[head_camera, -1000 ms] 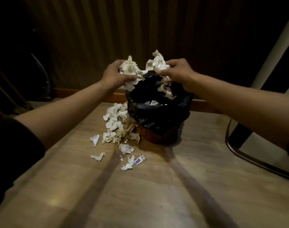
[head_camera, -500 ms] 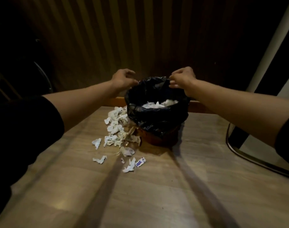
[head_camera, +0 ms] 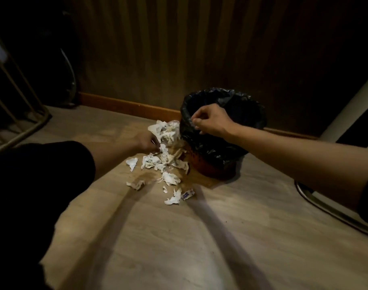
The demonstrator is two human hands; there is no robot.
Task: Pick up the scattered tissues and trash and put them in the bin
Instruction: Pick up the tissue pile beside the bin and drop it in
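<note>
A small bin [head_camera: 212, 168] lined with a black bag [head_camera: 225, 143] stands on the floor by the wall. A heap of crumpled white tissues [head_camera: 166, 147] lies against its left side, with loose pieces trailing toward me, among them a small blue-and-white wrapper [head_camera: 188, 194]. My left hand [head_camera: 146, 142] is down at the heap, fingertips closing on a tissue at its left edge. My right hand [head_camera: 210, 121] pinches the front-left rim of the black bag. The bin's inside is too dark to see.
A dark wood-panelled wall with a skirting board [head_camera: 124, 105] runs behind the bin. A metal frame [head_camera: 22, 114] stands at the far left, a curved metal base [head_camera: 329, 210] at the right. Pale wood floor [head_camera: 178, 248] stretches toward me.
Both hands dropped their tissues into the bin. The left hand then went down to the heap on the floor; the right hand moved to the bag's front rim and gripped it.
</note>
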